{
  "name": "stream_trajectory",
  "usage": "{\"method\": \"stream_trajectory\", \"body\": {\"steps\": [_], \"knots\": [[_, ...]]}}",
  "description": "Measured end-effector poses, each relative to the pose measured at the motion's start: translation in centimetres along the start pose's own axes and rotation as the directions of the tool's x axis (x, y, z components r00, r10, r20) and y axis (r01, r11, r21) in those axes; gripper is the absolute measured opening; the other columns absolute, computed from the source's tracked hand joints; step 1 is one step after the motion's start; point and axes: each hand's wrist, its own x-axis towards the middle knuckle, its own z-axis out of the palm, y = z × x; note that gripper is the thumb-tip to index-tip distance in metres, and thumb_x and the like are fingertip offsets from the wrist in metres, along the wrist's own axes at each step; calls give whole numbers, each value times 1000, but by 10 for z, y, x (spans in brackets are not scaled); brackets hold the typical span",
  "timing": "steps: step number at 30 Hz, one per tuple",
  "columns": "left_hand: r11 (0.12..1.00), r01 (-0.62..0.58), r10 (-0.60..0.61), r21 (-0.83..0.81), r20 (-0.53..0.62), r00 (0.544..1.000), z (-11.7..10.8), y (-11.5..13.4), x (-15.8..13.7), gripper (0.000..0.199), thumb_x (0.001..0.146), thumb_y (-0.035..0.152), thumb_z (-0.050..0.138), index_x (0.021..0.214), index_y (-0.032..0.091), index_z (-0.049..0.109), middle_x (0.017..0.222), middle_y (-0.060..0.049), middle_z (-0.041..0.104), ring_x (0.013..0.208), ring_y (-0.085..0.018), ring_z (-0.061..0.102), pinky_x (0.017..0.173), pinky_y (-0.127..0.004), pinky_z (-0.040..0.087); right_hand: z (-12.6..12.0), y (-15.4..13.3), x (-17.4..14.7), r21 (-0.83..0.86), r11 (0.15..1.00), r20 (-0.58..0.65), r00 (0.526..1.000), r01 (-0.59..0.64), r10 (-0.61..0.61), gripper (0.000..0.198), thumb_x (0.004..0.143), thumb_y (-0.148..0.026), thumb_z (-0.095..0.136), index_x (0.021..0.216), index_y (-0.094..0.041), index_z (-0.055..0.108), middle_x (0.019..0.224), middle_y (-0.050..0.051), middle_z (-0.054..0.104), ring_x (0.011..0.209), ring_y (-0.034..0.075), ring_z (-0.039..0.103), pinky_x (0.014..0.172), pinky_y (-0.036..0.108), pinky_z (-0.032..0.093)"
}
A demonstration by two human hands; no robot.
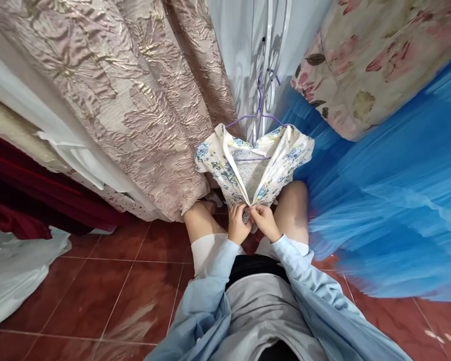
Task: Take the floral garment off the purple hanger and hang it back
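Note:
A white blouse (225,173) with blue and yellow flowers hangs on a purple wire hanger (260,108) in front of my knees. Its collar and front lie open in a V. At the bottom of that V, my left hand (238,223) is closed on the left front edge of the blouse. Close beside it, my right hand (264,222) pinches the front where the two edges meet. The fingertips of both hands nearly touch, and whatever small fastening may be between them is too small to make out.
Pink brocade fabric (146,110) hangs at the left, with dark red cloth (11,185) further out. Blue tulle (391,210) and a floral fabric (383,65) hang at the right. White hooked rods (268,30) stand behind the hanger. Red tiles (135,281) cover the floor.

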Motion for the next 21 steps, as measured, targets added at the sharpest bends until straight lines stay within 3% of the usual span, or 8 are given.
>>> {"method": "stream_trajectory", "body": {"steps": [3,9,12,15,21], "knots": [[1000,-21,21,1,4,1000,14,4,15,6,86,17,60,91,20,57,92,-8,64,92,-26,60,83,-37,48,-3,-7,-3,36,998,-1,999,-42,42,33,84,-41,57,58,-21,52,47,-3,50,45,11,43,49,25,34],[999,4,-6,-39,-39,999,22,10,21,19,89,17,58,71,21,52,73,-3,61,76,-21,58,77,-33,42,-19,-39,12,116,992,-47,997,-51,57,38,83,-49,61,58,-20,58,42,-2,51,42,11,44,50,26,40],[998,36,-37,-48,-19,999,19,11,17,23,91,24,62,69,21,54,72,-3,63,74,-21,58,77,-34,42,-22,-73,41,122,993,-94,995,0,12,38,84,-48,60,58,-20,60,43,-2,52,42,10,42,48,25,36],[998,61,-62,-16,-13,998,9,8,17,25,91,26,65,69,21,55,73,-3,64,76,-21,60,79,-34,43,-20,-115,82,208,978,-74,997,36,-21,33,82,-43,63,59,-18,60,45,-3,51,40,8,34,41,24,25],[996,-3,1,86,26,1000,-16,-5,19,29,93,30,66,68,21,55,71,-3,63,75,-22,60,78,-35,42,-21,-179,141,384,923,-8,1000,-12,16,19,81,-27,65,67,-17,58,45,-8,46,36,4,24,35,19,16]]}}
